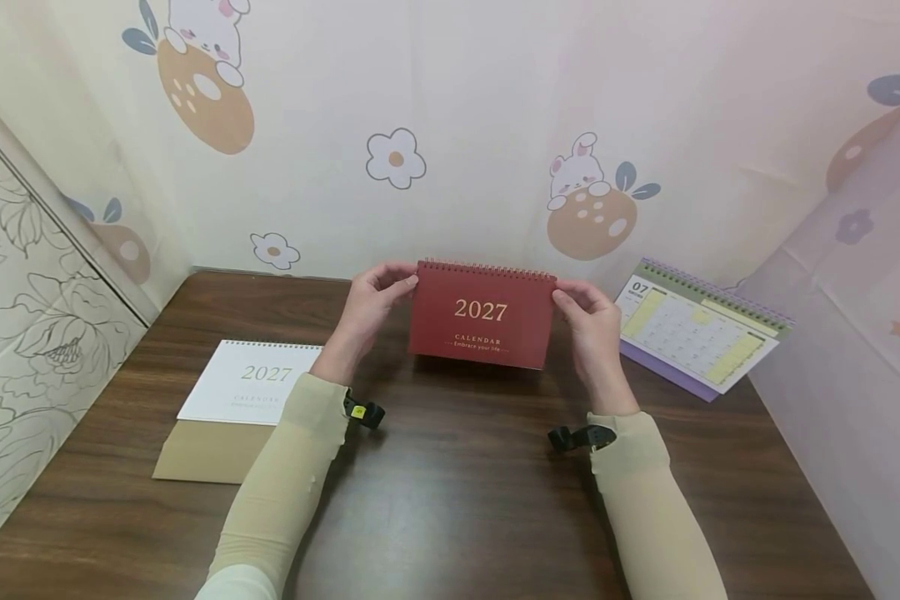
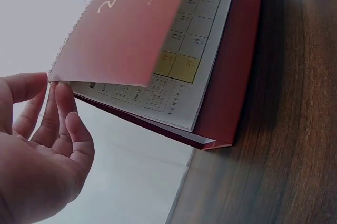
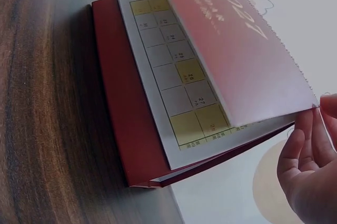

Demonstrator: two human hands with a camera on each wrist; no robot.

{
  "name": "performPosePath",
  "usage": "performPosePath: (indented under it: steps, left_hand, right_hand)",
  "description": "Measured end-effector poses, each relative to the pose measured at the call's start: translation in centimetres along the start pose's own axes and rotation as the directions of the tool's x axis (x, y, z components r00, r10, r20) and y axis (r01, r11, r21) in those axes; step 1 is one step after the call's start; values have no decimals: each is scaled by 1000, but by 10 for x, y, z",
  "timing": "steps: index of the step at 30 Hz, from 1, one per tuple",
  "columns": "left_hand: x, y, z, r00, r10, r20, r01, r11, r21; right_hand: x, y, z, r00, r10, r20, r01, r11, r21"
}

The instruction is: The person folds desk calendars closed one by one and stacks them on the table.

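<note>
Head view: left hand [image 1: 362, 313] and right hand [image 1: 594, 327] each pinch the red spiral-bound 2027 desk calendar [image 1: 482, 325] at opposite upper corners, probably to steady it evenly.

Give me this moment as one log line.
left hand: pinches red calendar, top left corner | right hand: pinches top right corner | cover: lower edge off page | white calendar: left | purple-based calendar: right

Downward head view; close, hazy wrist views, seemingly opposite, of one red calendar [image 2: 121, 42]
</note>
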State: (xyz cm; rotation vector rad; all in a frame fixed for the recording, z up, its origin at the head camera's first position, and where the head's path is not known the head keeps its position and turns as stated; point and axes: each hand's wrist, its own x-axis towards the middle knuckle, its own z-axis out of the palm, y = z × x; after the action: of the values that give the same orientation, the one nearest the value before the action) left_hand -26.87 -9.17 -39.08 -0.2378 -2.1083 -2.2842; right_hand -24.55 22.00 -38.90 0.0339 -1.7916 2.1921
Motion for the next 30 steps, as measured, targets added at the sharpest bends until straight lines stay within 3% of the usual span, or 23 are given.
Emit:
performPosePath:
  steps: [12, 22, 30]
  left_hand:
    - [0, -7, 1, 1000, -23, -1, 23, 994, 106]
    - [1, -12, 4, 999, -32, -39, 40, 976, 216]
    - [1, -17, 5, 998, -17, -57, 32, 962, 272]
  right_hand:
    - [-1, 4, -1, 998, 49, -39, -53, 991, -123]
    - [0, 8, -2, 996, 76, -47, -84, 973, -213]
    - [0, 11, -3, 994, 92, -50, -104, 943, -316]
